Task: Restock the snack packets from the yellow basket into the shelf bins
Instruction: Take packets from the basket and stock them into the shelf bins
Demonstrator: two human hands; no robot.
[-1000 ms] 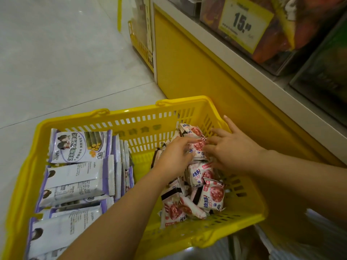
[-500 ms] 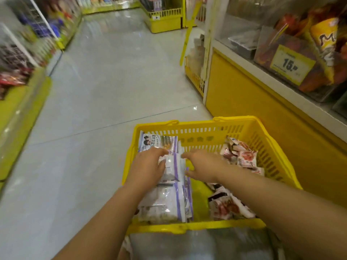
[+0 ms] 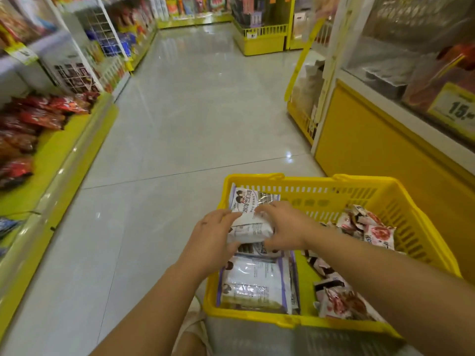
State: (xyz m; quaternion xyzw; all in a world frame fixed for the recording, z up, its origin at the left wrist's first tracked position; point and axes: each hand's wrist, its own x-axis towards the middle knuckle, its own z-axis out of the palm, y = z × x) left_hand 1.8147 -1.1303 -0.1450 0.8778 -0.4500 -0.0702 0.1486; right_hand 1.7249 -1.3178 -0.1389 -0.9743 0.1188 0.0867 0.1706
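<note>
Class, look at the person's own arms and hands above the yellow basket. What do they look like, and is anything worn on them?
The left forearm and right forearm are bare to the frame's edge, and no sleeve shows. The left hand and right hand are ungloved. No watch, bracelet, ring or marking can be seen on the parts that show.

The tiled floor (image 3: 192, 111) is lying open left of the yellow basket (image 3: 308, 181), while the yellow shelf base (image 3: 372, 140) is crowding its right side. Inside, purple-edged packets (image 3: 254, 286) and red-printed packets (image 3: 377, 232) are leaving only a narrow bare strip between them.
</note>
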